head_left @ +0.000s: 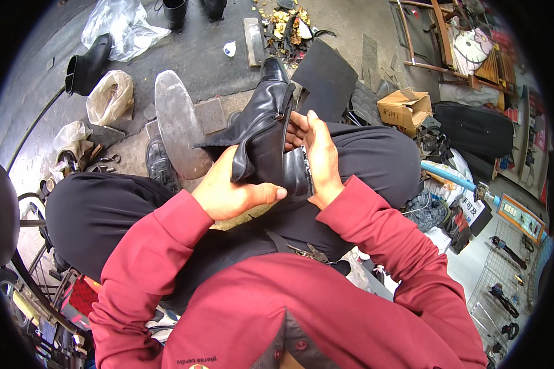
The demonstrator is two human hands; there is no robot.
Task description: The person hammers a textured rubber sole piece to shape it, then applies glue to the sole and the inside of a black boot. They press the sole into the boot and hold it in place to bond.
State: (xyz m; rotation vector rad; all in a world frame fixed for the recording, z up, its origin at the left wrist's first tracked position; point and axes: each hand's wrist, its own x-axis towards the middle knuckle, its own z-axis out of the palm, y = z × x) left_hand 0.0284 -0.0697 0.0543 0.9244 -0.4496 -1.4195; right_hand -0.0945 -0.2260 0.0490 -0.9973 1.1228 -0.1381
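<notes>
A black leather ankle boot lies on its side over my lap, toe pointing away from me, side zipper visible and partly open. My left hand grips it near the shaft, thumb along the lower edge. My right hand holds the heel end, where a rough, pale broken line runs along the heel's edge. Its fingers curl behind the boot. Just left of the boot stands a grey oval metal plate above my shoe, its support largely hidden.
Black boots, plastic bags and a scrap pile lie ahead. At right are a cardboard box, a black case, wooden folding furniture and a wire rack. Bicycle-like wheels and tools crowd the left.
</notes>
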